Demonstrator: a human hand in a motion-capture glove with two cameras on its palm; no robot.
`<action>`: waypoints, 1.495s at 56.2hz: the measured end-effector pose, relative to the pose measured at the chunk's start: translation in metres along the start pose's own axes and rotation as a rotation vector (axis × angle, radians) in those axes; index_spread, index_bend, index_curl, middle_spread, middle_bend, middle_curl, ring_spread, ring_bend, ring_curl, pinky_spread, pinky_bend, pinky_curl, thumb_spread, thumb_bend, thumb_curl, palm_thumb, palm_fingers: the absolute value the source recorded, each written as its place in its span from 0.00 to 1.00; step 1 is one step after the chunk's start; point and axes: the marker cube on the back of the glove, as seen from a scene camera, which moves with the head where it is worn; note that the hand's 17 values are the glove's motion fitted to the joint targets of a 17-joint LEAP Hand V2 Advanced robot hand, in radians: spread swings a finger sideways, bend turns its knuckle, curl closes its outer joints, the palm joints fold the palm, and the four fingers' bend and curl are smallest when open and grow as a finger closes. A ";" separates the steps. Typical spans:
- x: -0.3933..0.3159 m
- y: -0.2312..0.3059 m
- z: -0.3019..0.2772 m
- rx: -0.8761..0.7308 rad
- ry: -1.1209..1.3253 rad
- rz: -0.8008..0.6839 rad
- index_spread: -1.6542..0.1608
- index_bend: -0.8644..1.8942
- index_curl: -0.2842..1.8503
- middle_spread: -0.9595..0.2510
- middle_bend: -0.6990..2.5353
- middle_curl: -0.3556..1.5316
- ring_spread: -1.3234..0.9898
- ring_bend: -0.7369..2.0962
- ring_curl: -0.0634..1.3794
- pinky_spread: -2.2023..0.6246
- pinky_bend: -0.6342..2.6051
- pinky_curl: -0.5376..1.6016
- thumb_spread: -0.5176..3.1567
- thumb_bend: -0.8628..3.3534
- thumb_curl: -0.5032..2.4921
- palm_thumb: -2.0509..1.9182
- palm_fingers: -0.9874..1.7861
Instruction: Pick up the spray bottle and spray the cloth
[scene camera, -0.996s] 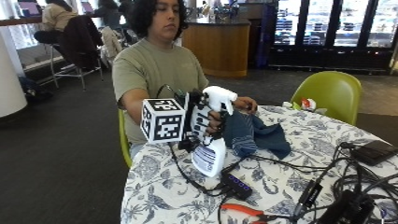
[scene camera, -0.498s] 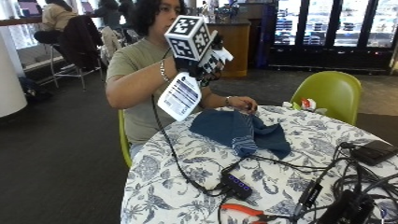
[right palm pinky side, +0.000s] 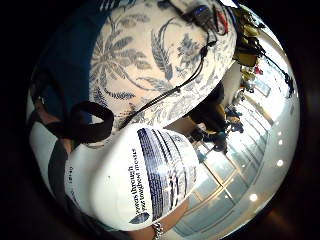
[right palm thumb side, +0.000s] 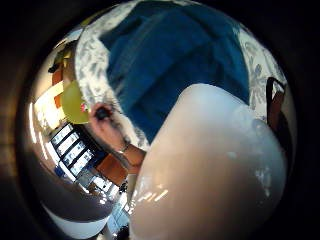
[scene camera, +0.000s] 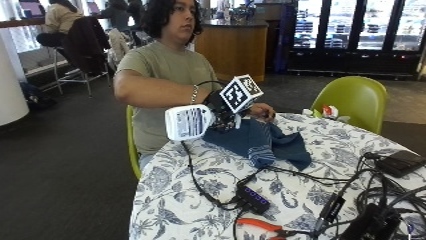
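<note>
Right now I have the spray bottle (scene camera: 189, 122) in my gloved right hand (scene camera: 221, 106), fingers wrapped around its neck, the white body tipped over sideways in the air and sticking out to the left of my grip. Just past the grip on the other side, the blue cloth (scene camera: 263, 141) lies rumpled on the flowered table (scene camera: 200, 200), and my bare hand (scene camera: 264, 111) pins its far edge. I can't see the nozzle, so to spray well I judge I should turn the bottle until the head faces the cloth, hold it above the middle, then squeeze.
</note>
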 end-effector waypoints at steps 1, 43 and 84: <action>-0.001 -0.001 0.004 -0.011 0.008 0.004 0.78 0.46 0.40 0.64 0.43 0.50 0.50 0.50 0.39 0.71 0.32 0.45 0.24 0.20 0.43 0.77 0.84; -0.113 -0.008 -0.172 0.788 -1.219 -0.781 0.77 0.44 0.43 0.65 0.43 0.49 0.50 0.50 0.39 0.71 0.32 0.45 0.24 0.20 0.45 0.77 0.84; -0.203 -0.114 -0.183 0.866 -1.259 -0.728 0.77 0.42 0.43 0.66 0.42 0.49 0.50 0.51 0.39 0.69 0.34 0.45 0.25 0.20 0.47 0.76 0.85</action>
